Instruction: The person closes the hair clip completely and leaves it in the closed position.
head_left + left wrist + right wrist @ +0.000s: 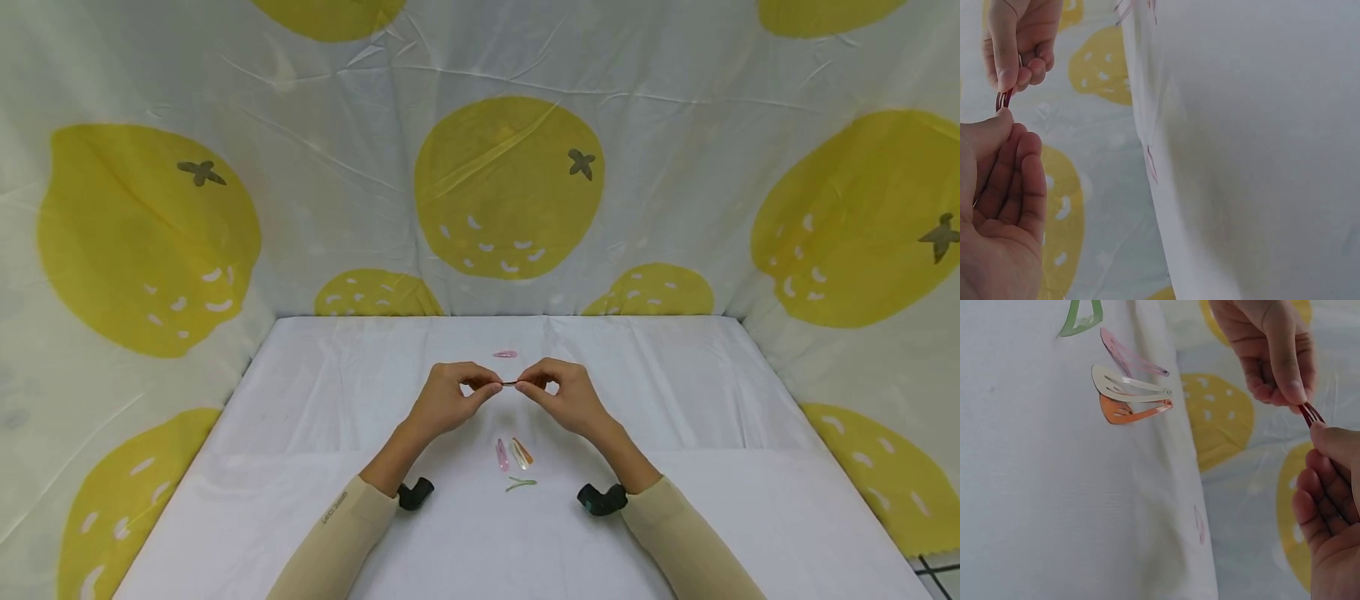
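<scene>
A small dark red hair clip [509, 383] is held between both hands above the white surface. My left hand [452, 397] pinches one end of it between thumb and fingers, and my right hand [562, 395] pinches the other end. Seen from the left wrist, the red clip [1003, 100] spans the short gap between the two thumbs. The right wrist view shows slots along the clip [1311, 415]. Where the fingertips cover its ends, the clip is hidden.
Nearer the body lie a pink clip [502, 455], a cream clip [519, 454], an orange clip [525, 450] and a green clip [521, 482]. Another pink clip [506, 354] lies beyond the hands. Lemon-patterned cloth [330, 208] surrounds the white-covered table [300, 417].
</scene>
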`<state>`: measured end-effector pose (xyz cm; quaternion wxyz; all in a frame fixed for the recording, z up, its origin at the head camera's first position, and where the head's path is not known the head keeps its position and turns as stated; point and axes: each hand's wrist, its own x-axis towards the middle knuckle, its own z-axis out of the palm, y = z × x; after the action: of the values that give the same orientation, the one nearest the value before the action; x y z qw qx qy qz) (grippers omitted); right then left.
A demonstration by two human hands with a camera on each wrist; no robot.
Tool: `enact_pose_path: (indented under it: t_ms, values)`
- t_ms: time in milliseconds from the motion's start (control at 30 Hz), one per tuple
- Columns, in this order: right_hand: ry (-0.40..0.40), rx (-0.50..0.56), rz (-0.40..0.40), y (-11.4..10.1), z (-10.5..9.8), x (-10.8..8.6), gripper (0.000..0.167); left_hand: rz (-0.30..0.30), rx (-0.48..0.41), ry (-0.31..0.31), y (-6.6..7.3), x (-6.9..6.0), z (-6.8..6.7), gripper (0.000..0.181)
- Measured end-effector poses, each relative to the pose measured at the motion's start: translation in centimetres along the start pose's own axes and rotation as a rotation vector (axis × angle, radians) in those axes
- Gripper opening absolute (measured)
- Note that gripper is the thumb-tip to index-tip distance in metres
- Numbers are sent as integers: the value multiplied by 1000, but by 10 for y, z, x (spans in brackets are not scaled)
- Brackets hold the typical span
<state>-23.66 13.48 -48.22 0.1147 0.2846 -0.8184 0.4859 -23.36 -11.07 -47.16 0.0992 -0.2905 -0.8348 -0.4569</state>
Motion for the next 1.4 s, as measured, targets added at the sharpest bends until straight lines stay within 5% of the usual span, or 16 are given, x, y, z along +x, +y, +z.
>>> enact_pose_path:
  t_ms: [467,767,1400]
  values:
    - [13,-36,85,27,10,11,8,-65,67,15,-23,13,9,5]
    - [24,-64,122,35,12,25,8,-53,120,25,-32,25,11,9]
    - [16,-149,179,63,15,48,9,-217,139,2,-54,54,17,8]
